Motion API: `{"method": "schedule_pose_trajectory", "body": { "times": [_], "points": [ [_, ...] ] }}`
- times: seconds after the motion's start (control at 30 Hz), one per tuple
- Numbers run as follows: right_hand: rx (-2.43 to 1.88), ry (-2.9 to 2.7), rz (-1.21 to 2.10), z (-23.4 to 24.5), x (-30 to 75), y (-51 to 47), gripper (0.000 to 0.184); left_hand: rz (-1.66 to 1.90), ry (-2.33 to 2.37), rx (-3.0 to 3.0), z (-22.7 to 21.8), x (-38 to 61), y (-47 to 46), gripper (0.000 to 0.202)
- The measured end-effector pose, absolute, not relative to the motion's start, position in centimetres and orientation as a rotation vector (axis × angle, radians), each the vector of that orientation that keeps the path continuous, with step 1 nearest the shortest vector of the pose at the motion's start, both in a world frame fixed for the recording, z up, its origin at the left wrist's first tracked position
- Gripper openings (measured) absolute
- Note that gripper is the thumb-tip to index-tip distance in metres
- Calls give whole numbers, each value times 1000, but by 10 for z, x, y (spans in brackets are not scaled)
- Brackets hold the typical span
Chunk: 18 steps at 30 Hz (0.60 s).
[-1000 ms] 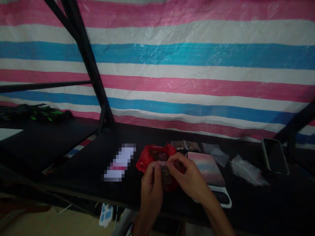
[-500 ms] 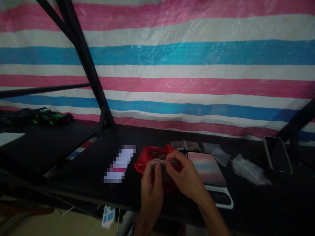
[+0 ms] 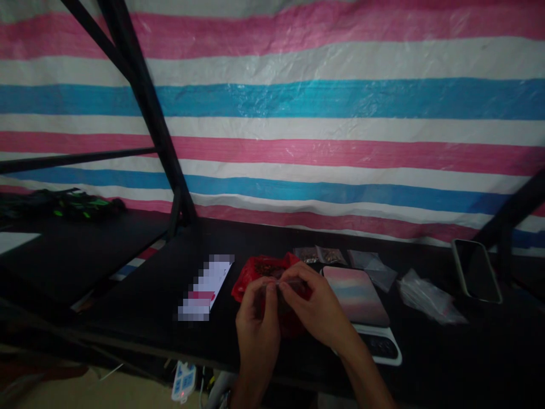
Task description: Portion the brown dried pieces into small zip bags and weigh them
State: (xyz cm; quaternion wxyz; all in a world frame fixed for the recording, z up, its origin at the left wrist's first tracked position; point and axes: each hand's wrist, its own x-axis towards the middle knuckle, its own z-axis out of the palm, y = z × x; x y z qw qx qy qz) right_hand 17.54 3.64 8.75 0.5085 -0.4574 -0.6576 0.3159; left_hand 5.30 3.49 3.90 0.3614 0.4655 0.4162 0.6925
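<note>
Between my two hands is a small clear plastic bag [image 3: 279,280], its top edge pinched by thumbs and fingers; what it contains is mostly hidden. My left hand [image 3: 259,318] is closed on the left part of that edge, and my right hand [image 3: 313,304] grips it close beside. Just behind and below them lies an opened red plastic bag [image 3: 247,275] with small dark brown pieces [image 3: 267,267] in it. To the right of my right hand stands a white kitchen scale [image 3: 357,298] with a shiny, reflecting plate and dark buttons at the front.
Two filled clear bags [image 3: 330,255] lie behind the scale. Flat clear bags [image 3: 372,267] and a pile of clear bags [image 3: 430,298] lie to the right, near a phone [image 3: 477,270]. A blurred-out paper [image 3: 206,289] is at left. A black frame post [image 3: 149,113] rises behind.
My hands have shifted slightly left and come closer together along the bag's top edge. The whole view has moved a little; the things on the table stay in place.
</note>
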Motion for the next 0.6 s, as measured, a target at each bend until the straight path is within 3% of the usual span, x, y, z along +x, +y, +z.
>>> {"method": "schedule_pose_trajectory", "body": {
  "times": [0.33,0.47,0.6],
  "points": [
    [-1124,-1574,788,94,179,37,9,1786,1103,1467,33,32,34,17],
    [-1210,-1200,551,102,220,54,28,1778,1198,1491,29,32,29,37],
    [-1371,-1006,231,102,267,68,38,1804,1306,1445,26,19,33,39]
  ]
}}
